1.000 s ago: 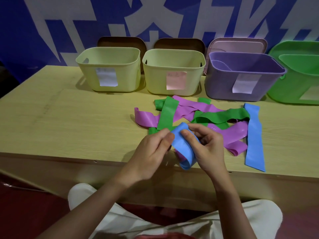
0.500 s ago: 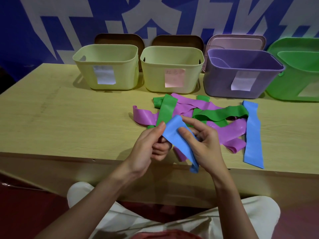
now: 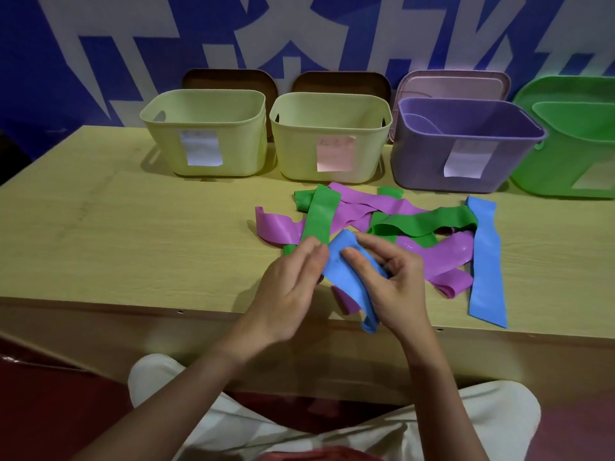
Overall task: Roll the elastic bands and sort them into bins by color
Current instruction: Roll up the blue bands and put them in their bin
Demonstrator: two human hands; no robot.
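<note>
Compared with half a second earlier, the left hand [image 3: 289, 287] has uncurled: its fingers now lie nearly straight, and their tips press against the upper left edge of the held blue band [image 3: 349, 277], where before they were bent around it. The right hand [image 3: 396, 287] keeps its grip clamped on that band, thumb on the front face and fingers curled behind, so the left grip is apart and the right is closed on the band. The band's upper end has bent over into a rounded fold, and its lower end hangs past the front edge of the tabletop [image 3: 133, 244], much as it did a moment ago. The loose pile has not shifted.

Two blue bands can be counted: the held one, above the near edge of the tabletop, and a second blue band [image 3: 486, 264] lying flat at the right end of the pile. The green bands [image 3: 321, 216] and purple bands [image 3: 352, 207] overlap in a tangle between the hands and the bins, so an exact count is not possible; at least two green strips and two purple strips are visible.

Four bins stand in a row along the back: two pale yellow bins [image 3: 206, 134] [image 3: 329, 138], one purple bin [image 3: 466, 144] and one green bin [image 3: 572, 141], partly cut off at the right edge. Each carries a paper label. Behind them lean two brown lids [image 3: 229, 79] and one pink lid [image 3: 452, 84].
</note>
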